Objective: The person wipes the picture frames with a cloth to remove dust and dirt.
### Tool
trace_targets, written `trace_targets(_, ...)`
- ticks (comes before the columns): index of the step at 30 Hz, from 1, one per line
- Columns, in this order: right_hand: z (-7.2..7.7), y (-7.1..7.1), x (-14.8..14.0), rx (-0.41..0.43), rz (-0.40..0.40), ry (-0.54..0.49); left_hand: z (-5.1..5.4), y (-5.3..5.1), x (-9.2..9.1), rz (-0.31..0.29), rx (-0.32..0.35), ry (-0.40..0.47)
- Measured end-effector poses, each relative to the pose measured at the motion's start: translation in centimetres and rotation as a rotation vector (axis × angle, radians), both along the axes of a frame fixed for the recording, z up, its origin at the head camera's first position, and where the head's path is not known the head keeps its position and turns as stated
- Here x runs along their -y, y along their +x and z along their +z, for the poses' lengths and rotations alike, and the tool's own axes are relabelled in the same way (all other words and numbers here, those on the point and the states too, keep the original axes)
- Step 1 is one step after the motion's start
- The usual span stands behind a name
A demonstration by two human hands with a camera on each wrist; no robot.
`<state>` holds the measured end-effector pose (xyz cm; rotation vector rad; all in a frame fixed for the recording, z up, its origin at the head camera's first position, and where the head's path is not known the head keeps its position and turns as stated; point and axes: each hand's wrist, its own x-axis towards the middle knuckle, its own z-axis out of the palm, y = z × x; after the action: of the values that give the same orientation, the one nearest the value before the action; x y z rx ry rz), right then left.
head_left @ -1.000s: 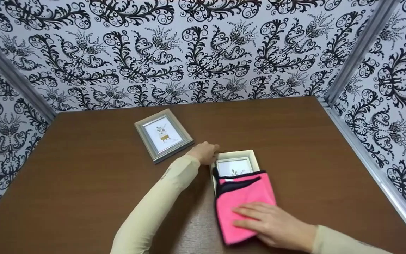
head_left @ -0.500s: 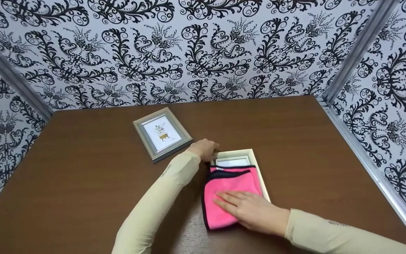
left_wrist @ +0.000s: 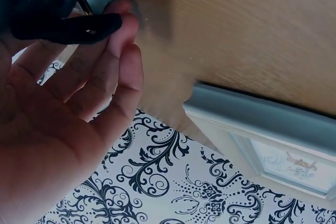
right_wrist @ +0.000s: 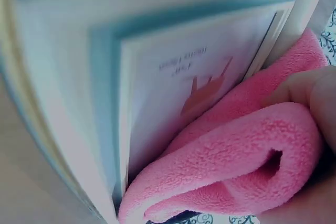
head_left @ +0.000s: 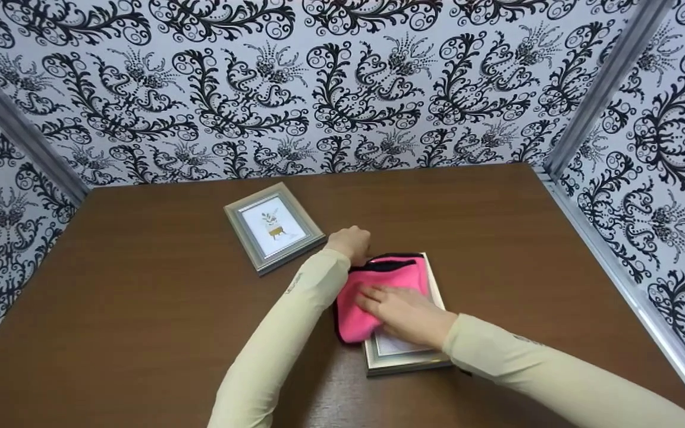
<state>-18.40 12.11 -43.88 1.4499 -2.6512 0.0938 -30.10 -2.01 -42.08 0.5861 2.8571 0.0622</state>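
Observation:
A pink cloth with black edging (head_left: 372, 279) lies folded over a light picture frame (head_left: 405, 359), covering its upper part; the frame's lower edge and some of its picture show. My right hand (head_left: 402, 312) presses the cloth onto the frame, fingers stretched across it. In the right wrist view, a fold of the cloth (right_wrist: 226, 171) is bunched between thumb and palm, beside the frame's picture (right_wrist: 184, 87). My left hand (head_left: 349, 244) grips the frame's upper left edge. In the left wrist view, that hand's fingers (left_wrist: 128, 72) are curled, with a black cloth edge (left_wrist: 79, 29) hanging over them.
A second picture frame (head_left: 235, 221), grey-gold with a plant print, lies to the upper left on the brown table (head_left: 158, 285). Black-and-white patterned walls (head_left: 372, 89) with metal corner strips (head_left: 592, 89) stand around the table's back and sides.
My right hand has slid the pink cloth up and left along the frame, uncovering its lower end and covering its upper end. My left hand stays at the frame's upper left corner.

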Motion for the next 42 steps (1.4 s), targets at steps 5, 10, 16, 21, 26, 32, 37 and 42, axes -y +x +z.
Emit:
trace_targets(5,0.0,-0.4,0.2,0.023,-0.007,-0.018,0.2,0.1,-0.3,-0.004,-0.008,-0.007)
trace_targets(10,0.4,1.4,-0.3,0.055,0.018,0.033,0.3,0.3,-0.6,-0.012,-0.014,-0.014)
trace_targets(16,1.1,5.3,-1.3,-0.063,0.189,0.058,0.5,0.2,-0.6,-0.007,-0.021,-0.033)
trace_targets(21,1.2,6.7,-1.5,-0.109,0.221,0.01,0.8,0.1,-0.5,-0.015,-0.032,-0.037)
trace_targets(26,0.6,5.9,-1.2,-0.008,0.116,0.01,0.9,0.2,-0.7,-0.021,-0.035,-0.063)
trace_targets(32,-0.3,3.3,-0.2,0.0,0.022,0.02,0.7,0.3,-1.6,-0.013,-0.058,-0.118)
trace_targets(37,-0.9,1.4,1.3,-0.158,-0.029,0.046,0.5,0.3,-2.4,-0.013,-0.06,-0.157)
trace_targets(42,-1.4,0.1,3.4,-0.438,-0.075,0.148,0.6,0.4,-2.7,-0.014,-0.053,-0.192)
